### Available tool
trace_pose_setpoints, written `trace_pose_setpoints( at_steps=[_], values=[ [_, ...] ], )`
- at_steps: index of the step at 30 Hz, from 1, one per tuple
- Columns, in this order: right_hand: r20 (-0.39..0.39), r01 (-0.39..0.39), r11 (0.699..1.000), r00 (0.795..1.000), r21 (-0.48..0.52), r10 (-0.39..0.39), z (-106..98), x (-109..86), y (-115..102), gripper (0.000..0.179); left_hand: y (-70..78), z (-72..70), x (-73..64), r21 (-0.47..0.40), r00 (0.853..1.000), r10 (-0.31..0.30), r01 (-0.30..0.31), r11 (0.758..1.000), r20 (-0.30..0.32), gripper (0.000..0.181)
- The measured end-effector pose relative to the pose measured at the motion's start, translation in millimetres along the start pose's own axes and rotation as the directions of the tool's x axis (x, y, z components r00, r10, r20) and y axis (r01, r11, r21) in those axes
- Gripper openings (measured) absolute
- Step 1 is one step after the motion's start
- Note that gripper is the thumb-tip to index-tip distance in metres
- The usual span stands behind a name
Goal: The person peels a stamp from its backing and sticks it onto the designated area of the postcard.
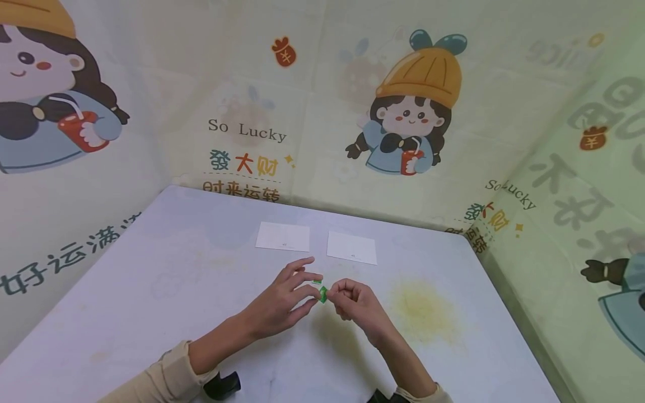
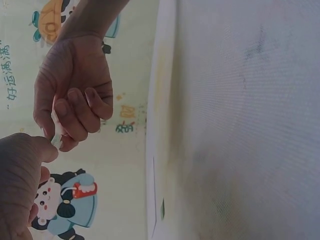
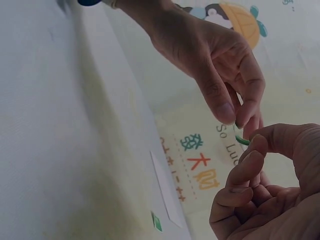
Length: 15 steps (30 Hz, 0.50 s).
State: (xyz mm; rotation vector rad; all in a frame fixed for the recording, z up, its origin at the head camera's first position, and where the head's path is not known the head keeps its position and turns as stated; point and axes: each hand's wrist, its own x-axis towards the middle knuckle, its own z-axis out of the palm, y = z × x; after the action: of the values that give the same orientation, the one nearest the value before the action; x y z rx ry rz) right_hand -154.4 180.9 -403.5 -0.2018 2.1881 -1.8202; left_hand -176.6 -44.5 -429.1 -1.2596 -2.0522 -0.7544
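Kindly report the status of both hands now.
Left hand, right hand: both pinching small, thin, bent green piece. Rectangular green piece lying on white table. No obstruction visible.

At the lower left of the head view, a beige sleeve (image 1: 148,379) is covering the left arm (image 1: 221,340), its creased cloth ending in a wide cuff (image 1: 182,359). Just right of that cuff, a black, rounded piece (image 1: 224,386) is jutting out. At the bottom edge, right of centre, another beige cuff (image 1: 430,396) is peeking in, and dark, angular wrist gear (image 1: 385,398) is showing beside it. The left grip (image 1: 283,302) and the right grip (image 1: 360,305) are showing plainly bare.
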Motion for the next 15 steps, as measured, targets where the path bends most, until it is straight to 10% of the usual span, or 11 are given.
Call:
trace_pose_setpoints(
  at_steps=[15],
  values=[
    [0.012, -0.003, 1.000, 1.000, -0.015, 0.003, 0.8, 1.1, 2.8, 0.023, -1.3, -1.2, -1.5, 0.002, 1.000, -0.024, 0.024, 1.000, 0.006, 0.027]
  ],
)
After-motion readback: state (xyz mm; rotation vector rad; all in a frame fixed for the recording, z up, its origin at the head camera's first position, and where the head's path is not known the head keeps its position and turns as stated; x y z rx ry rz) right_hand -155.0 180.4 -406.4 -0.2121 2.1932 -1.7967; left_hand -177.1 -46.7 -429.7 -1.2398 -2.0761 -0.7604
